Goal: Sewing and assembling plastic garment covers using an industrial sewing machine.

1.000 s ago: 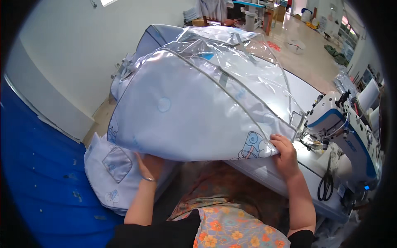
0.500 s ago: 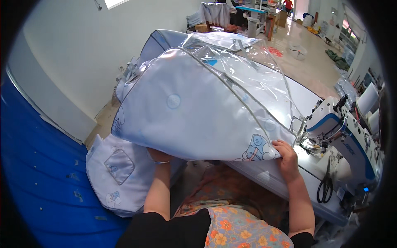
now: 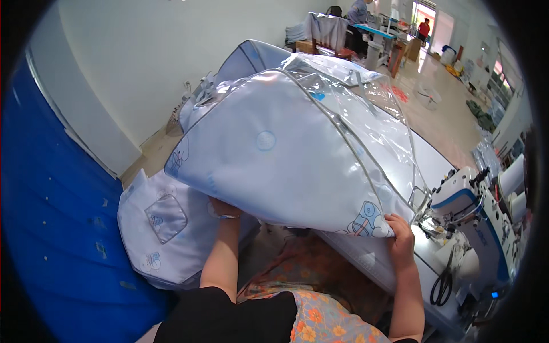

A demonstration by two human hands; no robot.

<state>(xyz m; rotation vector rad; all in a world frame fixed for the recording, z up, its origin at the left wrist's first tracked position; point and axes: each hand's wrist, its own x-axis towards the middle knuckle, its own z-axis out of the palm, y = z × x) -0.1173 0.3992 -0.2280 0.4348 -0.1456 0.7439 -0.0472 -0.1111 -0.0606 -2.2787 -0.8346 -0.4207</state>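
A large pale blue fabric cover with grey piping and printed cartoon figures spreads over the sewing table in front of me. Clear plastic sheeting joins its far side along the piping. My right hand pinches the cover's near right corner, close to the sewing machine. Under the near left edge reaches my left hand, a bracelet at its wrist; the fabric hides its fingers. Below and left of it hangs another pale blue fabric piece with a piped diamond patch.
Black scissors lie on the table beside the machine. Thread cones stand behind the machine head. A blue sheet covers the left side, along a white wall. Farther back, a person is near another worktable.
The view has shifted, so the cover, table and machine appear farther right and slightly lower. A person at the back has come into sight. My right hand keeps its grip on the corner.
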